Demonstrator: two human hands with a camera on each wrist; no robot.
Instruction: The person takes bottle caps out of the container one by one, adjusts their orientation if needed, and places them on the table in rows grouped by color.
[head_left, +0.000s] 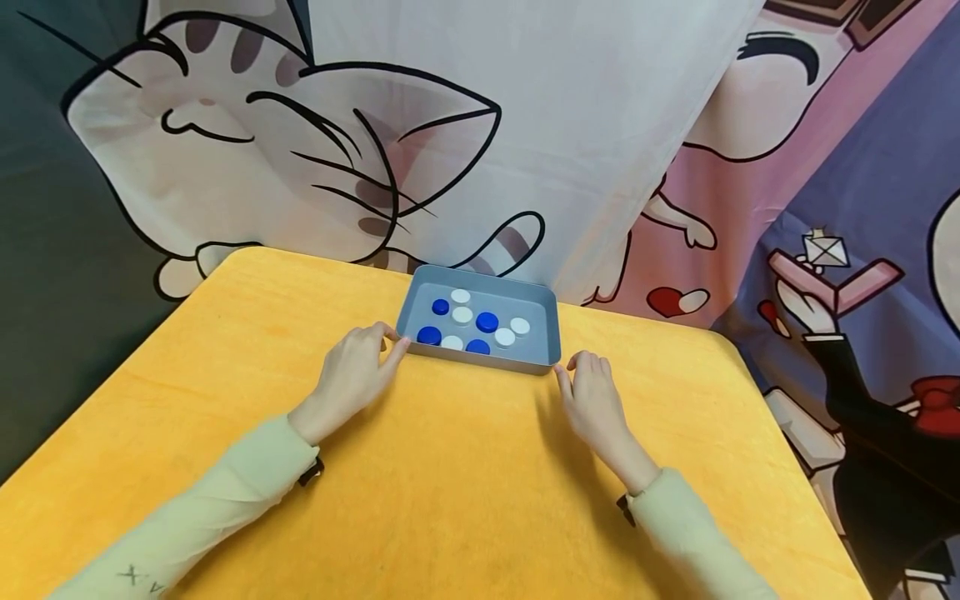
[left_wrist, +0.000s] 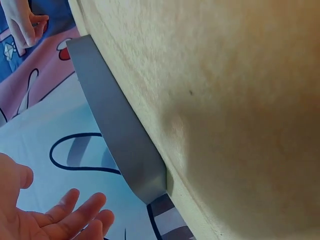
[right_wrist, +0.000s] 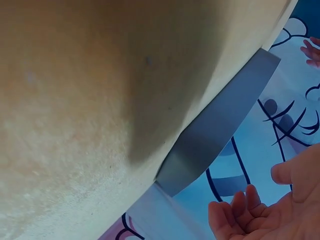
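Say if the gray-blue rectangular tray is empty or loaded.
Loaded, not full: round blue discs and round white discs lie inside the gray-blue rectangular tray, bare floor showing between them.

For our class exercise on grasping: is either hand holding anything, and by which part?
Nothing is held: the left hand and right hand are near the front corners of the tray, but wrist views show them apart from it.

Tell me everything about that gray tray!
The tray is shallow, blue-gray and rectangular, with rounded corners and low walls, perhaps plastic or metal. It lies open side up near the far edge of the yellow table, holding four blue discs and five white discs. The left hand and right hand are at its near corners; whether they touch it is unclear.
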